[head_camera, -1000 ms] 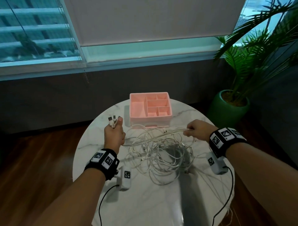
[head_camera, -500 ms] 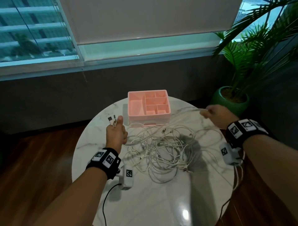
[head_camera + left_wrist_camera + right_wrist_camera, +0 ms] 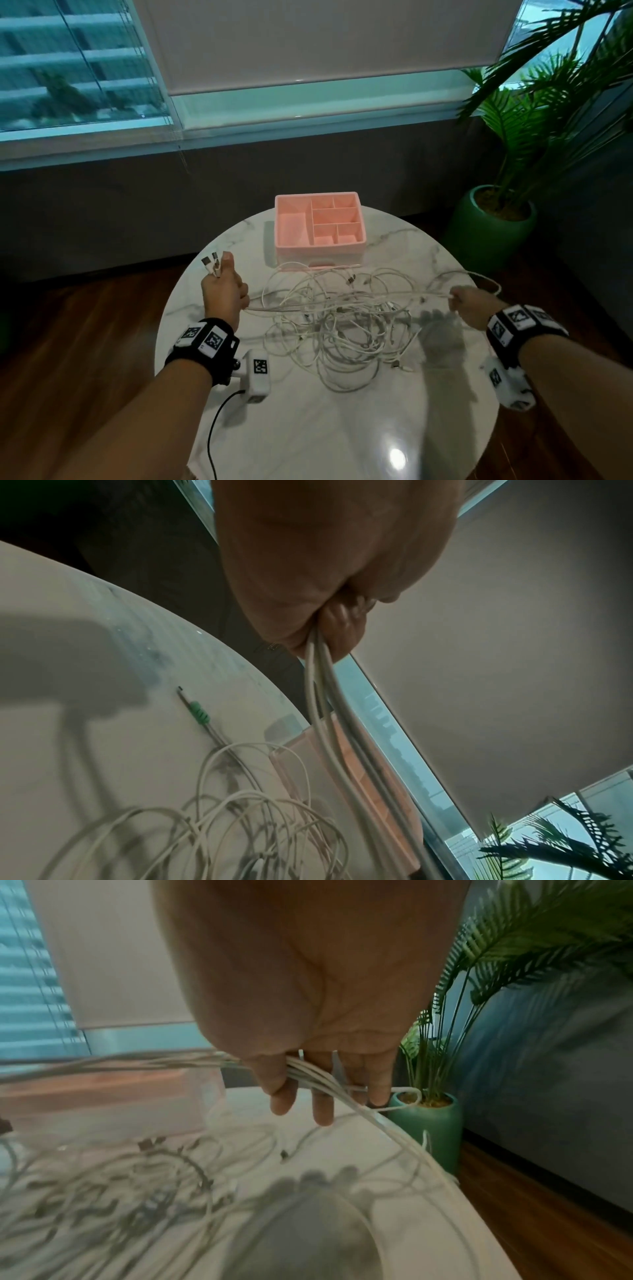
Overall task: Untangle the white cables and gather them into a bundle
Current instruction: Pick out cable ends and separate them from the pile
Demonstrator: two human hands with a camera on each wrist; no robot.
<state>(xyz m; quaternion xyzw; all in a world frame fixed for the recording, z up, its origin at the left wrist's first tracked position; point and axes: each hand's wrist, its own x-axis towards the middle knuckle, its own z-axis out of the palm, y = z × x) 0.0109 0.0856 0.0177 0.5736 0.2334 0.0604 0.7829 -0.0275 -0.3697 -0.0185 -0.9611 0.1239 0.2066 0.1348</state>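
A few strands are drawn taut across the middle of the head view, above the cables [image 3: 342, 329] that lie tangled on the table [image 3: 308, 428] at frame centre, just below the pink box [image 3: 291, 226]. The step in hand is judged to be the drawing-out of these strands from the heap. It is best done with a steady, gentle pull to the right of the frame, so that loops slide free rather than cinch into knots; where a snag is felt, the pull should be eased and the loop lifted clear. The plugs [image 3: 210, 265] should be kept level, so that the bundle is started evenly.

The left hand [image 3: 222, 294], at centre left, is closed into a fist round several strands; the plug ends are seen sticking up beside the thumb, and in the left wrist view the strands are seen leaving the bottom of the fist. The right hand [image 3: 471, 306], at centre right, is only loosely closed: in the right wrist view the strands are passed between the thumb and the partly bent fingers [image 3: 322, 1110], held lightly enough, it is judged, to let them slide.
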